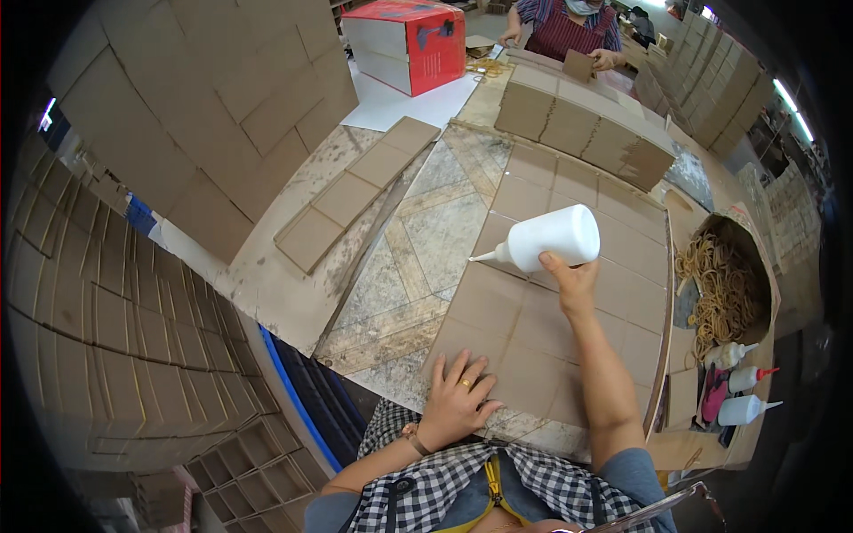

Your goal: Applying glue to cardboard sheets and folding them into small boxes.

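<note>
My right hand (573, 284) is wrapped round a white squeeze bottle (555, 238). The bottle is tipped on its side, its thin nozzle (484, 257) pointing left at the edge of the brown cardboard pieces (577, 333). Those flat pieces lie side by side in rows on the worktable (391, 258), with thin white lines along some seams. Whether the nozzle tip touches the cardboard I cannot tell. Fingers spread, my left hand (458, 404) rests flat on the near left corner of the cardboard and holds nothing.
A shallow divided cardboard tray (355, 195) lies to the left. Beyond the pieces stands a row of cardboard blocks (582, 129). At right are a container of rubber bands (729, 289) and several glue bottles (742, 409). Cardboard stacks (213, 107) rise at left. A co-worker (573, 35) handles cardboard opposite.
</note>
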`<state>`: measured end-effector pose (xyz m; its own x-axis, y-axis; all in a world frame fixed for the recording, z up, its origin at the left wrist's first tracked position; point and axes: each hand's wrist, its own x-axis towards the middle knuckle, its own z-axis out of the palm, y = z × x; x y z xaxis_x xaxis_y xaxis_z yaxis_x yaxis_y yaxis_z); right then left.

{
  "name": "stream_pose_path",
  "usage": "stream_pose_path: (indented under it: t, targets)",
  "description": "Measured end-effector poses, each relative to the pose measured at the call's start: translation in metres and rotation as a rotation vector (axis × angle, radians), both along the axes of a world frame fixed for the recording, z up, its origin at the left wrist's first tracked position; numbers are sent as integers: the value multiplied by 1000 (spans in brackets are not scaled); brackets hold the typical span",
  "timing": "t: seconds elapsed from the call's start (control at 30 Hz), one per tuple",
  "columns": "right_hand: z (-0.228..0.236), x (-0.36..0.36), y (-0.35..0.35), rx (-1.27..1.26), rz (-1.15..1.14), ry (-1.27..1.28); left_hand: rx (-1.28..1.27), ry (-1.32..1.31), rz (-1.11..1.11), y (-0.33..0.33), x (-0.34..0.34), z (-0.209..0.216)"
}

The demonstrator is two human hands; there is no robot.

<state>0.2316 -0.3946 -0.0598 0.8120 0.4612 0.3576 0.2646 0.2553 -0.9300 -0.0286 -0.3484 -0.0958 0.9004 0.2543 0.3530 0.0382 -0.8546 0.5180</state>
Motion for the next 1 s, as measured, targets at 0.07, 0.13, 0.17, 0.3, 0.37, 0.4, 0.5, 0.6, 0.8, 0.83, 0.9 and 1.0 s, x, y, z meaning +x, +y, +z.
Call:
stream_pose_path:
  t: [0.07, 0.13, 0.17, 0.3, 0.37, 0.4, 0.5, 0.6, 0.8, 0.83, 0.9, 1.0]
  targets:
    - [3, 4, -9, -19, -8, 6, 1, 4, -3, 0, 0, 1]
    - [8, 9, -22, -47, -18, 8, 4, 10, -3, 0, 0, 2]
    - [11, 11, -29, -61, -24, 9, 5, 13, -1, -1, 0, 2]
    - [17, 23, -68, -58, -67, 24, 16, 33, 11, -1, 0, 0]
    - [16, 31, -97, -78, -111, 33, 26, 33, 17, -2, 2, -1]
    - [18, 35, -113, -84, -138, 26, 32, 36, 16, -3, 2, -1]
    - [23, 44, -164, -122, -220, 26, 49, 13, 13, -3, 4, -5]
    - [17, 57, -217, -70, -317, -13, 58, 19, 9, -4, 5, -3]
    - [30, 71, -315, -268, -499, -36, 83, 37, 9, -6, 4, 0]
    - [36, 70, -324, -310, -528, -41, 85, 37, 8, -6, 4, 0]
    - [48, 66, -336, -401, -591, -62, 90, 42, 8, -6, 3, -1]
    - [53, 63, -345, -387, -617, -95, 85, 38, 6, -6, 4, -2]
